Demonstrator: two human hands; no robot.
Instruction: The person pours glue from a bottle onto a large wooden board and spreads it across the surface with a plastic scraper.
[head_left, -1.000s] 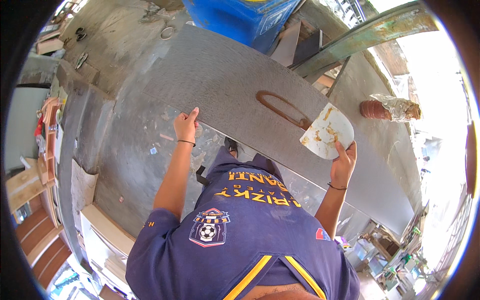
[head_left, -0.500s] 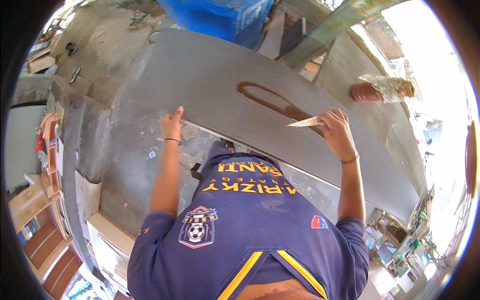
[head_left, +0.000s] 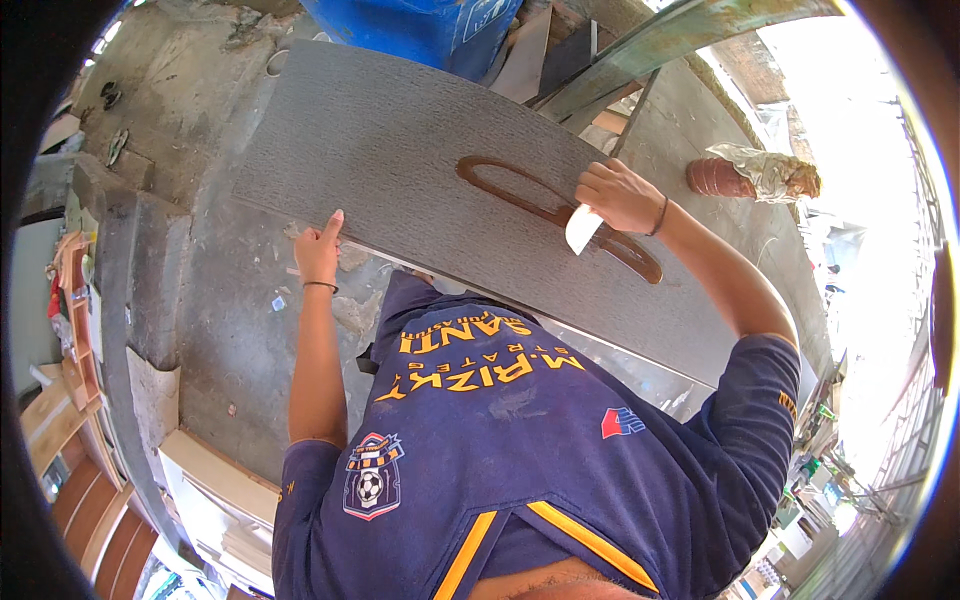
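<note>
Spreading looks barely begun from here: right hand pinches thin white scraper at glossy brown liquid loop on long grey textured board, left hand clasps its near edge, thumb uppermost, loop mostly intact, rest of board uncoated.

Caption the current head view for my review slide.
Left hand grips the grey board by its near edge; right hand holds a white scraper at the brown looped streak.

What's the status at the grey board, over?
Left hand at near edge of grey board, grip unclear. Right hand holding white scraper at brown loop on board. Blue bin beyond far edge.
</note>
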